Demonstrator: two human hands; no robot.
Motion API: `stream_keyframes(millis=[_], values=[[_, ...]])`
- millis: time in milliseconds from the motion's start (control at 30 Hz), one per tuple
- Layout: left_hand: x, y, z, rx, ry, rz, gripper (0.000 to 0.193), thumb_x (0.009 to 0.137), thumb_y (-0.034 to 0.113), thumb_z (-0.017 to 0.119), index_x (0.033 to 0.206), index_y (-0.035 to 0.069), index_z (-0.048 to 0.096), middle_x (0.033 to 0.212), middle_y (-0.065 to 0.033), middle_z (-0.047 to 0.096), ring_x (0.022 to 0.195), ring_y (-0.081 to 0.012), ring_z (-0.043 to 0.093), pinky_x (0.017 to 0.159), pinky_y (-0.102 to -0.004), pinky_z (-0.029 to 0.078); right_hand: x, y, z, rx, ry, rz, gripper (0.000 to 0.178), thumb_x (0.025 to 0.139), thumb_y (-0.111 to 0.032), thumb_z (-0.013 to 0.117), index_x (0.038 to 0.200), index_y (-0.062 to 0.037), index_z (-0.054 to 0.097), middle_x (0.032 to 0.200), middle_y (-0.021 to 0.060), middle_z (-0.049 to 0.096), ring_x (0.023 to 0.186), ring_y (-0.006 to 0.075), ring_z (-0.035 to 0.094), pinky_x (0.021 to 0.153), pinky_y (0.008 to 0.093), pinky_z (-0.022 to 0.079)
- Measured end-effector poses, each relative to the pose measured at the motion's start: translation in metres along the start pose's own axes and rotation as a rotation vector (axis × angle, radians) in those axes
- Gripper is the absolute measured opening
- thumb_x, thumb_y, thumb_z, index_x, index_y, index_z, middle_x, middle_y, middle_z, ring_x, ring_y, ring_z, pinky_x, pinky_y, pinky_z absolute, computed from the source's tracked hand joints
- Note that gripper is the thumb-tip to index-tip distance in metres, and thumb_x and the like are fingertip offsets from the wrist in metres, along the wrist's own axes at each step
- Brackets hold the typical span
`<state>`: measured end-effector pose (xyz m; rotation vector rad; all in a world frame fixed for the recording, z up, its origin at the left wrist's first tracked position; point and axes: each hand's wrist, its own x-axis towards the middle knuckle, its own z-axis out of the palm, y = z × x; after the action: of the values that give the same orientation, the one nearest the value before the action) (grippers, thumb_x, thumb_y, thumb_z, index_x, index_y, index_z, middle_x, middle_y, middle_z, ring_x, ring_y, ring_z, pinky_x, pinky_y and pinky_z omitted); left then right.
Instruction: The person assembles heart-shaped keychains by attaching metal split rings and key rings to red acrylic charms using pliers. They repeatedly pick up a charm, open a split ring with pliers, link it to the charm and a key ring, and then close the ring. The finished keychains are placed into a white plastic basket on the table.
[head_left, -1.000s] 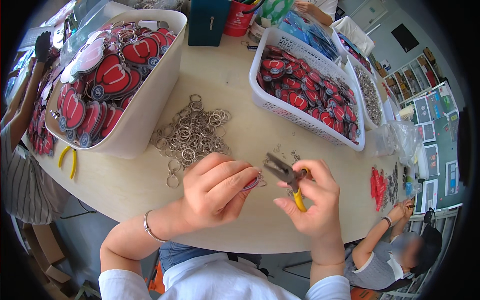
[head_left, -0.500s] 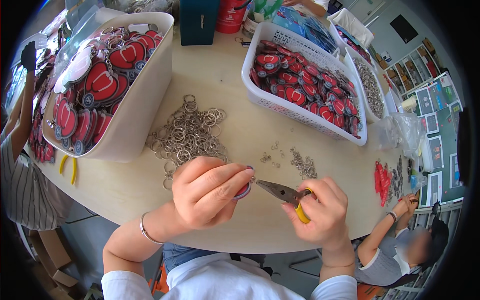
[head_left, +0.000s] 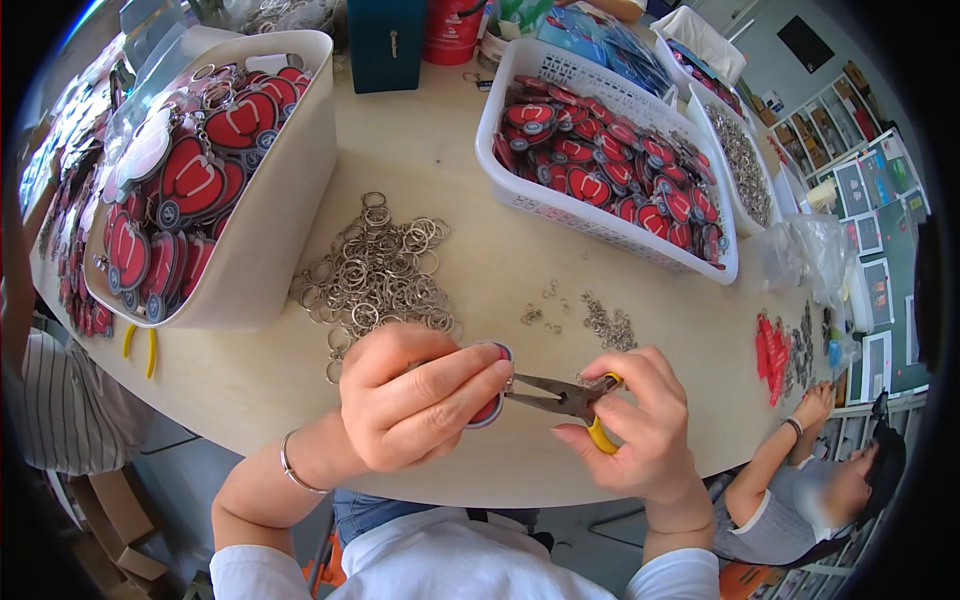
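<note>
My left hand [head_left: 415,400] pinches a red, oval keychain charm [head_left: 492,408] near the table's front edge. In my right hand [head_left: 640,420] are yellow-handled pliers [head_left: 560,395], whose jaws point left and meet the charm's edge. Just beyond my left hand lies a pile of metal key rings [head_left: 375,270]. Small loose jump rings [head_left: 600,322] are scattered beyond my right hand.
A beige bin [head_left: 270,210] of finished red charms stands at the left, a white basket [head_left: 590,215] of red charms at the right. Yellow-handled pliers [head_left: 140,345] lie at the left table edge. Another person [head_left: 820,480] sits low at the right, with red pieces [head_left: 770,350] nearby.
Both hands have dropped closer to the table's front edge. The pliers turned from tilted up to nearly level, with their jaws now at the charm.
</note>
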<state>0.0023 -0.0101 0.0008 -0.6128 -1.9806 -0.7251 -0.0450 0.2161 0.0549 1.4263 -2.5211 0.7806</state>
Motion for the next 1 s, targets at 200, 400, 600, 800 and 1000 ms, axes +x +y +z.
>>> stream_keyframes(millis=[200,400,600,800,1000], values=[[0.0,0.001,-0.002,0.008,-0.005,0.021,0.04,0.052,0.007,0.068,0.091,0.002,0.072,0.094,-0.0066,0.069,0.074,-0.0187,0.057,0.055,-0.0278,0.049,-0.003,0.0,0.003,0.027,-0.005,-0.02,0.025,0.059,-0.011,0.081,0.067,-0.004,0.059,0.089,0.0095,0.057,0.066,0.0244,0.053,0.055,0.0337,0.044],[-0.002,0.002,-0.003,0.009,-0.002,0.049,0.039,0.052,0.01,0.069,0.09,0.002,0.072,0.095,-0.0068,0.068,0.077,-0.0185,0.057,0.057,-0.0277,0.049,-0.007,-0.004,0.008,-0.005,0.016,-0.012,0.022,0.059,-0.008,0.079,0.069,-0.0037,0.06,0.088,0.0094,0.056,0.066,0.0235,0.053,0.055,0.0331,0.044],[-0.003,0.003,-0.004,0.012,-0.006,0.072,0.038,0.053,0.011,0.07,0.09,0.003,0.072,0.096,-0.0069,0.068,0.077,-0.0185,0.056,0.058,-0.0274,0.049,-0.012,-0.002,0.014,-0.012,0.025,-0.038,0.019,0.058,-0.006,0.077,0.071,-0.0015,0.064,0.086,0.009,0.054,0.062,0.0223,0.051,0.05,0.0313,0.042],[-0.006,0.003,-0.007,-0.011,-0.067,0.084,0.03,0.072,0.005,0.07,0.102,0.0,0.067,0.104,-0.0104,0.067,0.083,-0.0219,0.057,0.063,-0.0311,0.049,-0.017,-0.003,0.015,-0.022,-0.009,-0.003,0.021,0.061,-0.01,0.079,0.073,-0.0001,0.066,0.085,0.0098,0.054,0.062,0.0229,0.051,0.051,0.0316,0.042],[-0.005,0.004,-0.008,-0.008,-0.064,0.087,0.029,0.073,0.005,0.071,0.101,0.001,0.067,0.104,-0.0106,0.067,0.083,-0.0217,0.057,0.062,-0.0307,0.049,-0.008,-0.005,0.009,-0.017,0.034,0.003,0.023,0.065,-0.017,0.079,0.076,-0.001,0.067,0.086,0.009,0.053,0.069,0.0238,0.051,0.058,0.0347,0.042]])
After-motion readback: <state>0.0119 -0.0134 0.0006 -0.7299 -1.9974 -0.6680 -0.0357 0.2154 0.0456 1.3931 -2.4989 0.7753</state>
